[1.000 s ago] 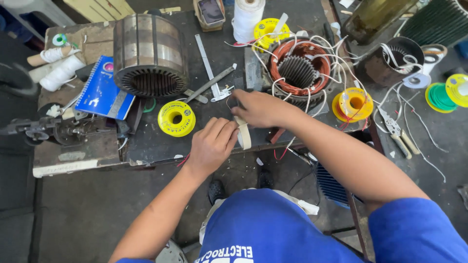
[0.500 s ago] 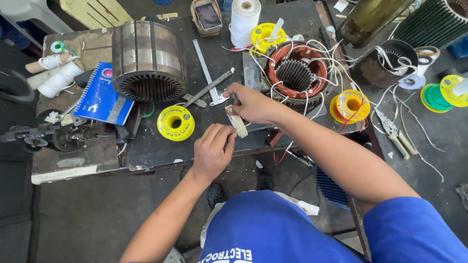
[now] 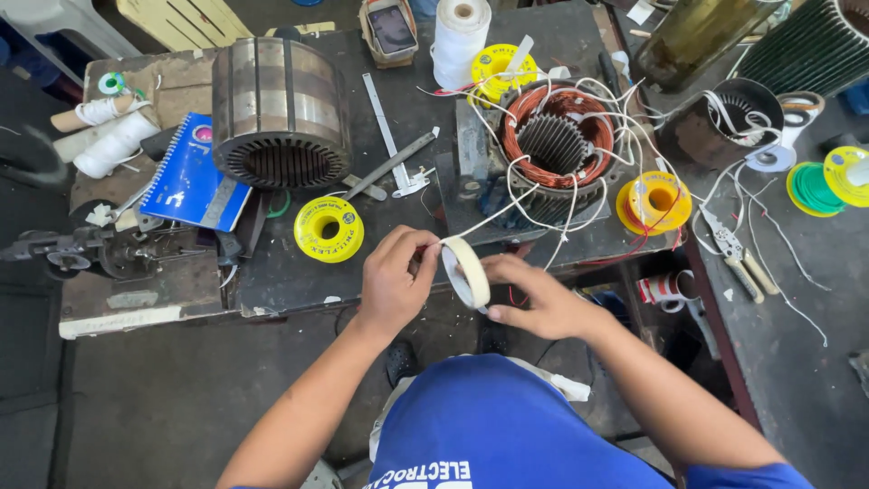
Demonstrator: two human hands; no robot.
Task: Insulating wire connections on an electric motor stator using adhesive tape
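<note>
A cream roll of tape (image 3: pixel 468 271) is held upright in front of my body, just off the front edge of the dark workbench (image 3: pixel 299 272). My right hand (image 3: pixel 534 297) grips the roll from the right and below. My left hand (image 3: pixel 398 276) pinches at the roll's left side, where a white wire from the motor stator with copper windings (image 3: pixel 554 145) ends. Thin white leads spread out from that stator.
A large bare steel stator core (image 3: pixel 279 113) stands at the back left, beside a blue spiral notebook (image 3: pixel 195 179). Yellow wire spools (image 3: pixel 329 228) (image 3: pixel 654 202), a metal ruler (image 3: pixel 385 122), white string rolls (image 3: pixel 460 36), pliers (image 3: pixel 735 249) and a hand winder (image 3: pixel 86 252) lie around.
Both hands have drawn back from the bench toward my body. The tape roll, earlier held by the right hand over the bench, is now gripped between both hands.
</note>
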